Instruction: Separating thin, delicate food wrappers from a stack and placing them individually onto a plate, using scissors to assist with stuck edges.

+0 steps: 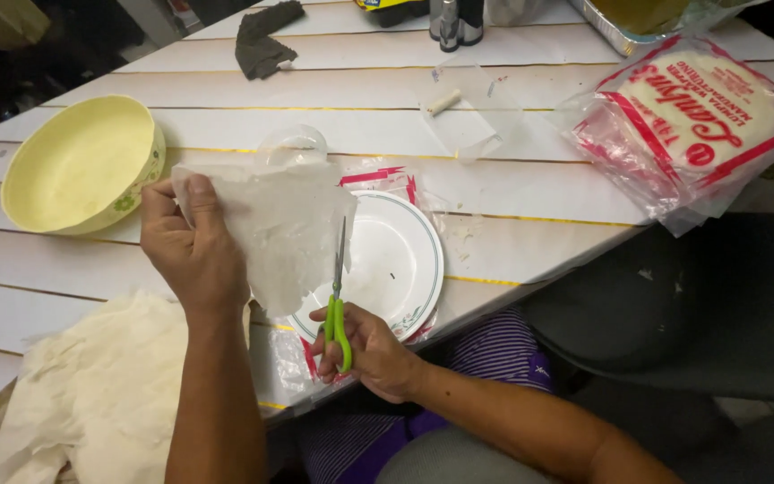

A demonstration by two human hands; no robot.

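Observation:
My left hand (192,249) holds up a thin, pale, translucent wrapper sheet (279,229) by its left edge, above the table. My right hand (365,345) grips green-handled scissors (339,296), whose blades point up along the sheet's right edge. Beneath the sheet and scissors lies a white plate (400,260) with a thin green rim, resting on a clear red-printed plastic bag (385,176).
An empty yellow bowl (82,161) sits at the left. A pile of pale sheets (100,394) lies at the near left. A red-and-white packet of wrappers (696,121) is at the right. A dark cloth (262,40) and a foil tray (615,27) stand at the far side of the white slatted table (512,193).

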